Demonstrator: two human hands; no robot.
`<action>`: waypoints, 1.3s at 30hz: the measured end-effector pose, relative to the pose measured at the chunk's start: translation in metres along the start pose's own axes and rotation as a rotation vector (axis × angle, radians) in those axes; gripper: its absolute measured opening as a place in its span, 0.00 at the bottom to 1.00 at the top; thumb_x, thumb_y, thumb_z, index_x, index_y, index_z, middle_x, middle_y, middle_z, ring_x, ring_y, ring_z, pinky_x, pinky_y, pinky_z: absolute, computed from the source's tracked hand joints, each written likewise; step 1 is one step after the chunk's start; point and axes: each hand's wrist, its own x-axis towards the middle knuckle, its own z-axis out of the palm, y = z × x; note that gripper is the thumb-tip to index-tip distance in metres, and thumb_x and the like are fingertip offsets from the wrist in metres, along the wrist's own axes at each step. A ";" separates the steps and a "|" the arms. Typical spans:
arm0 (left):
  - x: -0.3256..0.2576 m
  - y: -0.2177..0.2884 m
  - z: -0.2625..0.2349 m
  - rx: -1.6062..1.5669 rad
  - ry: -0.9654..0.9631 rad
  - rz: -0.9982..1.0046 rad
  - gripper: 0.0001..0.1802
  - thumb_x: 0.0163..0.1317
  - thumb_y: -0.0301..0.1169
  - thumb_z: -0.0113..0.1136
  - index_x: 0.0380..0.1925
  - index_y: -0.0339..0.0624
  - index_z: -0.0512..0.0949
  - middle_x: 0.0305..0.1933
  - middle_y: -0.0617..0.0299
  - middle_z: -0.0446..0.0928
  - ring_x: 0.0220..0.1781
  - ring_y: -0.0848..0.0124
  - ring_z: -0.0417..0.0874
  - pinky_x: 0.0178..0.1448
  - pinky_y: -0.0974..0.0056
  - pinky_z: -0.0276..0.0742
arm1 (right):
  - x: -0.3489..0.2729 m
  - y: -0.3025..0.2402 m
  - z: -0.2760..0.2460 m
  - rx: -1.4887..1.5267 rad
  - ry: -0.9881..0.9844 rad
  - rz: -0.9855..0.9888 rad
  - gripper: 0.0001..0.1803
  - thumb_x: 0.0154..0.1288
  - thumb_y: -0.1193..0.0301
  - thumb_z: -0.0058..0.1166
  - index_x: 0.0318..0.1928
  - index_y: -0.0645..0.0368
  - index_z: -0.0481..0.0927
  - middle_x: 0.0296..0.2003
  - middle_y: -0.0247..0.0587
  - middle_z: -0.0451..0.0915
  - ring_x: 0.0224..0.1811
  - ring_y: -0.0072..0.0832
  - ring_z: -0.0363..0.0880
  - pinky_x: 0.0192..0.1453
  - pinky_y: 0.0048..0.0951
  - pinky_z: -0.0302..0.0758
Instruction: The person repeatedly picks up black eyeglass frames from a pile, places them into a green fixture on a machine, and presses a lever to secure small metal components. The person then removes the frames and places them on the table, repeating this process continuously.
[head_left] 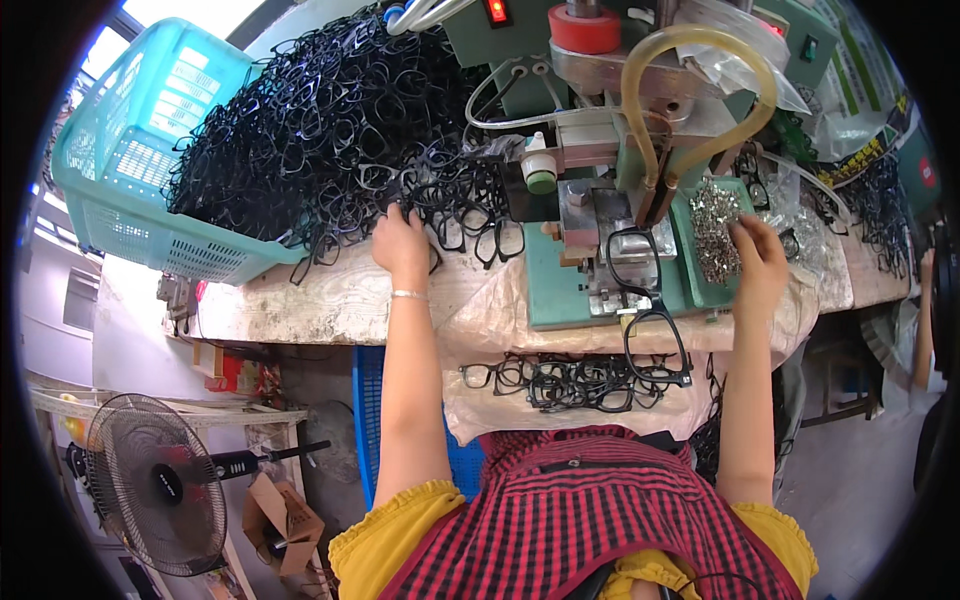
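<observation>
- The left hand (400, 245) lies palm down at the near foot of the pile of black spectacle frames (330, 130), which spills from the tipped turquoise basket (130, 150) at the bench's far left corner.
- Its fingers curl into the loose frames at the pile's edge, touching them; whether they have closed on one frame cannot be told.
- The right hand (758, 262) reaches to the green tray (690, 280) on the right side of the press machine (610, 120). Its fingertips are drawn together just beside the heap of small metal parts (715, 230); whether they pinch a part cannot be told.
- One black frame (636, 262) sits on the machine's fixture, between the two hands and touched by neither.
- Another frame (657, 345) hangs over the near edge of the bench (330, 300) below the fixture.
- A row of frames (570, 382) lies on the cloth draped over the near edge, close to the person's red checked apron (580, 510).
- A floor fan (155, 485) stands below the bench's left end.
</observation>
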 end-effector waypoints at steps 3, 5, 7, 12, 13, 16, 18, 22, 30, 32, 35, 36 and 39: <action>-0.023 -0.007 -0.004 -0.237 0.280 0.147 0.12 0.66 0.43 0.60 0.42 0.49 0.80 0.37 0.56 0.79 0.41 0.53 0.81 0.40 0.50 0.76 | -0.031 0.010 -0.054 -0.142 0.039 -0.022 0.11 0.65 0.78 0.62 0.47 0.66 0.83 0.42 0.35 0.84 0.44 0.20 0.80 0.53 0.21 0.74; -0.020 -0.013 -0.027 -0.275 0.379 0.233 0.11 0.67 0.40 0.60 0.43 0.47 0.80 0.37 0.56 0.79 0.41 0.53 0.80 0.41 0.51 0.75 | -0.039 0.013 -0.082 -0.197 0.057 -0.081 0.10 0.64 0.81 0.62 0.46 0.67 0.84 0.43 0.36 0.84 0.45 0.20 0.80 0.53 0.22 0.74; -0.012 -0.009 -0.042 -0.263 0.414 0.328 0.11 0.67 0.37 0.60 0.44 0.45 0.81 0.37 0.56 0.79 0.41 0.54 0.79 0.42 0.53 0.76 | -0.042 0.006 -0.085 -0.219 0.015 -0.070 0.09 0.63 0.81 0.63 0.45 0.68 0.84 0.43 0.36 0.84 0.44 0.20 0.80 0.53 0.22 0.74; 0.010 0.002 -0.038 -0.130 0.262 0.437 0.10 0.68 0.35 0.58 0.45 0.46 0.82 0.37 0.56 0.79 0.42 0.54 0.79 0.41 0.54 0.77 | -0.044 -0.071 0.004 -0.198 -0.269 -0.206 0.08 0.59 0.78 0.62 0.40 0.65 0.85 0.41 0.39 0.85 0.44 0.25 0.82 0.52 0.25 0.76; 0.010 0.006 -0.041 -0.144 0.279 0.423 0.10 0.68 0.35 0.58 0.46 0.46 0.82 0.37 0.56 0.79 0.42 0.54 0.79 0.41 0.54 0.77 | -0.037 -0.085 0.024 -0.154 -0.334 -0.246 0.08 0.58 0.78 0.62 0.40 0.65 0.85 0.40 0.40 0.86 0.43 0.27 0.83 0.52 0.26 0.76; 0.002 0.030 -0.049 -0.324 0.238 0.314 0.23 0.65 0.34 0.61 0.61 0.52 0.74 0.34 0.55 0.81 0.38 0.52 0.81 0.40 0.52 0.76 | -0.018 -0.079 0.065 -0.038 -0.341 -0.277 0.12 0.56 0.77 0.63 0.42 0.65 0.81 0.36 0.36 0.84 0.41 0.22 0.81 0.51 0.25 0.75; -0.021 0.036 -0.064 -0.510 0.111 0.184 0.34 0.62 0.31 0.65 0.69 0.49 0.66 0.29 0.56 0.81 0.31 0.53 0.82 0.37 0.53 0.76 | -0.025 -0.073 0.077 0.075 -0.320 -0.171 0.17 0.56 0.77 0.64 0.47 0.65 0.78 0.33 0.34 0.81 0.40 0.18 0.78 0.49 0.24 0.75; -0.044 0.022 -0.069 -0.786 0.059 0.161 0.33 0.62 0.28 0.68 0.65 0.36 0.66 0.28 0.64 0.79 0.29 0.72 0.79 0.33 0.67 0.73 | -0.037 -0.073 0.084 0.202 -0.296 -0.082 0.20 0.56 0.78 0.64 0.50 0.64 0.76 0.32 0.32 0.80 0.39 0.17 0.77 0.50 0.22 0.73; -0.069 0.139 -0.229 -1.549 0.052 0.868 0.07 0.73 0.23 0.47 0.45 0.30 0.73 0.45 0.44 0.80 0.43 0.64 0.83 0.41 0.64 0.87 | -0.046 -0.098 0.081 0.414 -0.347 0.037 0.25 0.58 0.79 0.63 0.56 0.66 0.72 0.35 0.33 0.85 0.43 0.17 0.79 0.57 0.22 0.71; -0.065 0.143 -0.223 -1.526 0.007 0.779 0.07 0.71 0.19 0.44 0.44 0.29 0.71 0.48 0.39 0.78 0.47 0.58 0.83 0.46 0.58 0.89 | -0.053 -0.107 0.084 0.464 -0.344 0.118 0.24 0.59 0.79 0.63 0.56 0.66 0.72 0.36 0.34 0.85 0.43 0.18 0.79 0.57 0.23 0.71; -0.077 0.139 -0.218 -1.537 0.094 0.875 0.06 0.71 0.22 0.47 0.43 0.29 0.69 0.46 0.39 0.79 0.46 0.57 0.82 0.45 0.57 0.88 | -0.057 -0.113 0.079 0.362 -0.346 0.062 0.23 0.59 0.79 0.62 0.56 0.65 0.73 0.35 0.34 0.86 0.41 0.17 0.79 0.56 0.23 0.71; -0.083 0.134 -0.212 -1.507 0.097 0.943 0.08 0.70 0.25 0.51 0.43 0.28 0.71 0.45 0.39 0.80 0.44 0.58 0.82 0.46 0.59 0.86 | -0.057 -0.115 0.077 0.307 -0.357 0.043 0.24 0.59 0.79 0.62 0.56 0.64 0.73 0.35 0.34 0.86 0.41 0.17 0.79 0.56 0.23 0.71; -0.109 0.133 -0.208 -1.438 0.025 0.845 0.11 0.68 0.30 0.56 0.41 0.29 0.77 0.41 0.44 0.83 0.44 0.61 0.82 0.48 0.62 0.80 | -0.047 -0.109 0.082 0.242 -0.339 -0.089 0.18 0.59 0.77 0.62 0.51 0.63 0.78 0.35 0.35 0.85 0.40 0.18 0.79 0.54 0.24 0.74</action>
